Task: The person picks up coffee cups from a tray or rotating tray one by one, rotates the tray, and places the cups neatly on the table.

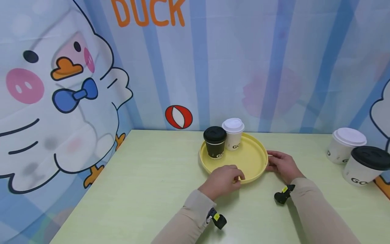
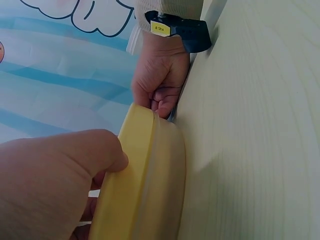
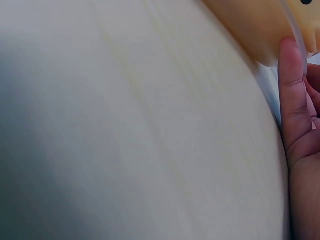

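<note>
Pinching the round yellow tray [image 1: 250, 158] by its rim on the worktop [image 1: 137, 189], with fingers [image 1: 238, 173] of left hand [image 1: 221, 181] and right hand [image 1: 284, 166] alike, but liable to topple the black coffee cup [image 1: 215, 144] and white coffee cup [image 1: 233, 137], standing off-centre there, by lifting unevenly

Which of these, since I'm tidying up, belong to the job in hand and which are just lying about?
In the job:
Yellow tray, held by left hand and right hand
Small black cup, on it
Small white cup, on it

Apparently lying about:
Big white-lidded cup
Big black-lidded cup
</note>
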Available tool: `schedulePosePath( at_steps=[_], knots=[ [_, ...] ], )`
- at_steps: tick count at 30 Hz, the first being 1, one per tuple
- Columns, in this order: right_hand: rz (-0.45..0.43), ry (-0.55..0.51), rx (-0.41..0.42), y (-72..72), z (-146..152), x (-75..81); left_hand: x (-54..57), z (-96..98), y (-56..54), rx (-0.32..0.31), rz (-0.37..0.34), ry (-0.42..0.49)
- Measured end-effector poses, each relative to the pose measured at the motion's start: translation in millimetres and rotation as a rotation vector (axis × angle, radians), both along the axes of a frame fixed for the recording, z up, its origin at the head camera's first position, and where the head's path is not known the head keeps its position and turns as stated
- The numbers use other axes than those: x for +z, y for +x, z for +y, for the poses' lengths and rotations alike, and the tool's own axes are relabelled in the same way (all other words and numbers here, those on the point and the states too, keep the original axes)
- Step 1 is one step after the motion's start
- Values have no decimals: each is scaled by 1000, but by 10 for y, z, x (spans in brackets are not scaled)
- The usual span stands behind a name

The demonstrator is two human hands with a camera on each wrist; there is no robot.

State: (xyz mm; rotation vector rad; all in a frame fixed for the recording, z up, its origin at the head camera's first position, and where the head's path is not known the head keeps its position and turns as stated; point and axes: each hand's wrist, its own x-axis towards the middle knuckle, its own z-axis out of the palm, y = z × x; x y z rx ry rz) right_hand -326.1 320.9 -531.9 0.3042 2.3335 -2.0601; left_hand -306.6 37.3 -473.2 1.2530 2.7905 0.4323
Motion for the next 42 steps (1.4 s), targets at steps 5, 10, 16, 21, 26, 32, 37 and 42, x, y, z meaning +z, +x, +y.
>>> schedulePosePath(
  at_steps=[5, 10, 16, 21, 26, 32, 37, 42],
  knots=[
    [-2, -4, 0, 5, 20, 2, -4, -21, -17, 0, -11, 1],
    [7, -33, 12, 32, -13, 64, 8, -58, -31, 10, -28, 2],
    [3, -51, 4, 16, 12, 50, 42, 50, -47, 92, -18, -14],
    [27, -45, -9, -2, 25, 5, 101, 307, -50, 151, 19, -38],
    [40, -48, -3, 1, 5, -2, 133, 573, -44, 199, 42, -52],
    [32, -15, -3, -7, -25, -4, 156, 773, -25, 272, 11, -66],
    [41, -17, -6, -3, -26, 4, 135, 878, -5, 299, -19, -70],
    [53, -31, 0, 17, -5, 17, 88, 940, 11, 300, -36, -82]
  ],
)
